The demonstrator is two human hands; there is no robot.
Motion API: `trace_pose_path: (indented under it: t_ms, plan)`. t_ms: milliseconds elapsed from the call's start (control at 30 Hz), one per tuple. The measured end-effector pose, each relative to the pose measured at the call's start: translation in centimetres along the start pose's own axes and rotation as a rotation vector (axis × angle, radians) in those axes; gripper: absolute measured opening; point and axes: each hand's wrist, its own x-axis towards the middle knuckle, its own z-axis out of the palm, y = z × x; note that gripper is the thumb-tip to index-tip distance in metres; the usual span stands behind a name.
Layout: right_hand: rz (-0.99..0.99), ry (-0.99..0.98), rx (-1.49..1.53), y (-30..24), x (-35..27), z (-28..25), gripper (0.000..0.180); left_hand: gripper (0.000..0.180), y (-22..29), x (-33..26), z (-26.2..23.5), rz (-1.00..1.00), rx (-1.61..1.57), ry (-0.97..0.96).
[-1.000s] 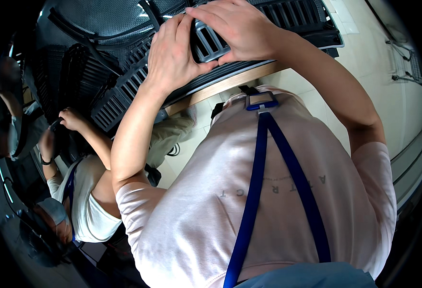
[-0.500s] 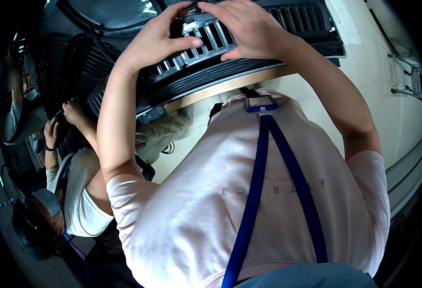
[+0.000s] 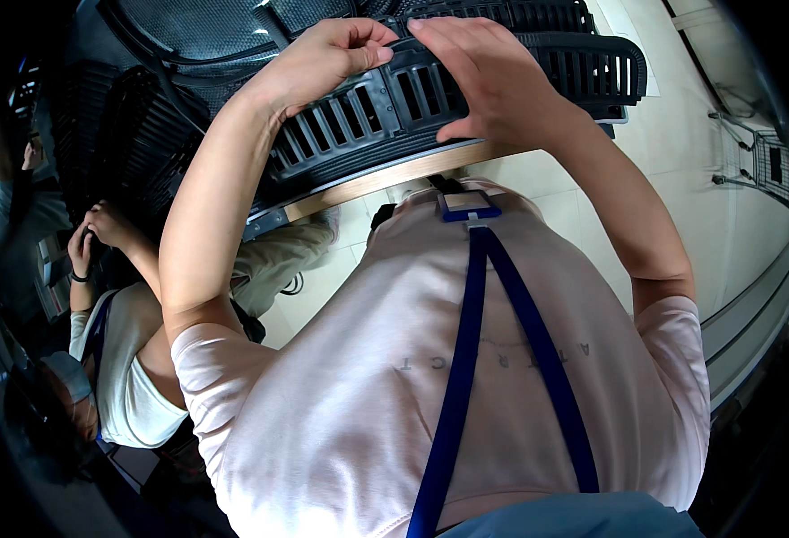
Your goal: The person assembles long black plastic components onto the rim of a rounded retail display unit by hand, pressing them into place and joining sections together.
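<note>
A black slatted plastic panel [image 3: 372, 112] lies on a table with a wooden edge [image 3: 385, 177] in front of me. My left hand [image 3: 318, 63] pinches the panel's far upper edge with thumb and fingers closed on it. My right hand [image 3: 489, 85] lies over the panel's right part, fingers on top and thumb hooked under its near edge. The fingertips of both hands almost meet at the panel's top middle. More black slatted plastic [image 3: 592, 63] extends to the right of my hands.
Black mesh and ribbed parts [image 3: 188, 36] are stacked at the upper left. A co-worker in a white top [image 3: 130, 377] works at the left, one hand [image 3: 108, 224] raised. A blue lanyard [image 3: 471, 296] hangs on my chest. A metal trolley [image 3: 753, 161] stands on the pale floor at the right.
Both hands have slid toward the panel's far edge. My left hand went from lying flat on the slats to pinching the top edge. The co-worker's hand shifted slightly.
</note>
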Motion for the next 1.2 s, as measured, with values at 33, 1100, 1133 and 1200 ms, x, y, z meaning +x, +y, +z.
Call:
trace_pose_path:
  t_ms: [33, 1100, 1133, 1200]
  plan:
    - [0.027, 0.036, 0.007, -0.1, -0.1, 0.5, 0.109, 0.022, 0.0, 0.2, 0.1, -0.002, -0.011, 0.029]
    - [-0.063, 0.119, 0.082, 0.5, 0.3, -0.1, 0.090, 0.086, 0.5, -3.2, 5.9, 0.417, 1.009, 0.454]
    - [-0.074, 0.099, 0.078, 0.4, 0.3, 0.0, 0.089, 0.082, 0.5, -3.2, 5.7, 0.440, 0.984, 0.445]
    - [-0.106, 0.098, 0.053, 0.3, 0.2, 0.1, 0.086, 0.082, 0.1, -3.2, 5.7, 0.465, 0.996, 0.441]
